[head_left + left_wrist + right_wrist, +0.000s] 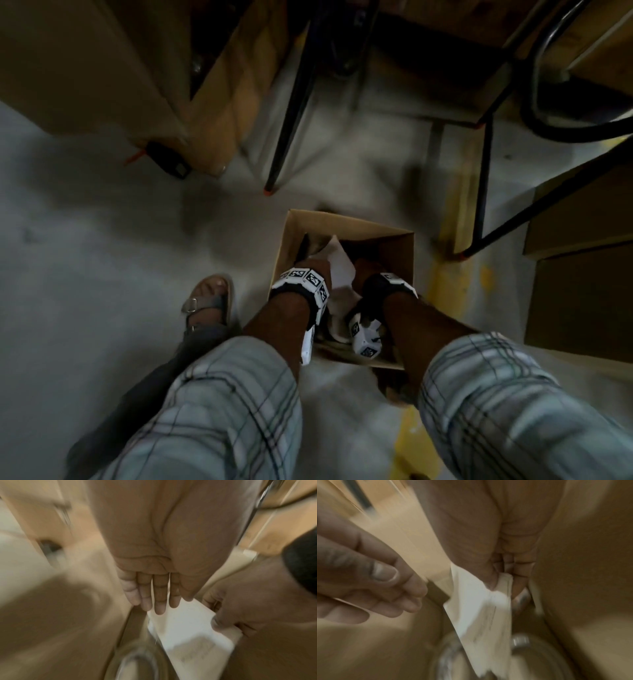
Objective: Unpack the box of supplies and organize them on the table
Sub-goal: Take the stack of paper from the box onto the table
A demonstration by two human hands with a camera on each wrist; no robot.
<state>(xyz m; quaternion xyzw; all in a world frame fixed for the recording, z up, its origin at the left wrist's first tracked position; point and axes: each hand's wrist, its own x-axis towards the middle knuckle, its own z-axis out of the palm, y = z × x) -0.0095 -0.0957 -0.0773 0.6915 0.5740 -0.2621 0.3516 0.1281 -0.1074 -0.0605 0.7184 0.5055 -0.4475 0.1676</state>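
An open cardboard box [352, 223] stands on the floor between my feet, with both hands reaching down into it. My right hand [502, 580] pinches a folded white paper [481, 609] between thumb and fingers; the same paper [337, 262] stands up in the middle of the box. My left hand [154, 605] points straight-fingered into the box, its fingertips [160, 612] at the paper's upper edge [185, 627], holding nothing. A round, shiny, blurred object [137, 664] lies lower in the box. The rest of the contents are dark or hidden.
Black table legs [287, 113] with orange feet rise just beyond the box. Large cardboard boxes [85, 68] stand at the upper left and more cartons [582, 260] at the right. A sandalled foot [209, 301] is left of the box. A yellow floor line [445, 274] runs along its right.
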